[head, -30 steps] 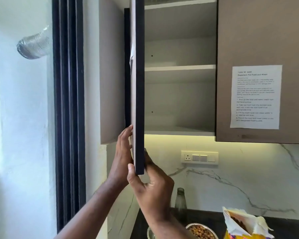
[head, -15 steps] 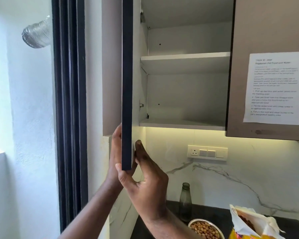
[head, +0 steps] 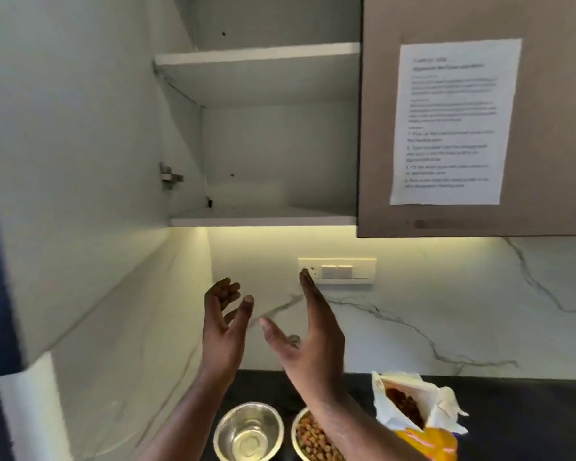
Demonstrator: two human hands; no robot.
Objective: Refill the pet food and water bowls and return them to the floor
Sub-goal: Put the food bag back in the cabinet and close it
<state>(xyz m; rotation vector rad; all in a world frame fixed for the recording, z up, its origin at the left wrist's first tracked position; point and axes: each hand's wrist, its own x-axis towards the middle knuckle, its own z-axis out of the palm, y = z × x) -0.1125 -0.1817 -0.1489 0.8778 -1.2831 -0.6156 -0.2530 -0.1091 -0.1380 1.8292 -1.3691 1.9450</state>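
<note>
Both hands, left (head: 222, 322) and right (head: 308, 337), hang free, fingers released, grasping nothing. Water bowl (head: 248, 430) and kibble bowl (head: 313, 439) sit on the desk beside the bag (head: 413, 404). Careless lifting could slosh water, probably.

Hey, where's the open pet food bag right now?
In the head view, the pet food bag stands open on the dark counter, lower right, just right of the kibble-filled bowl.

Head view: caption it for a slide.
Both hands, left and right, open below the empty cabinet, above two bowls.
</note>
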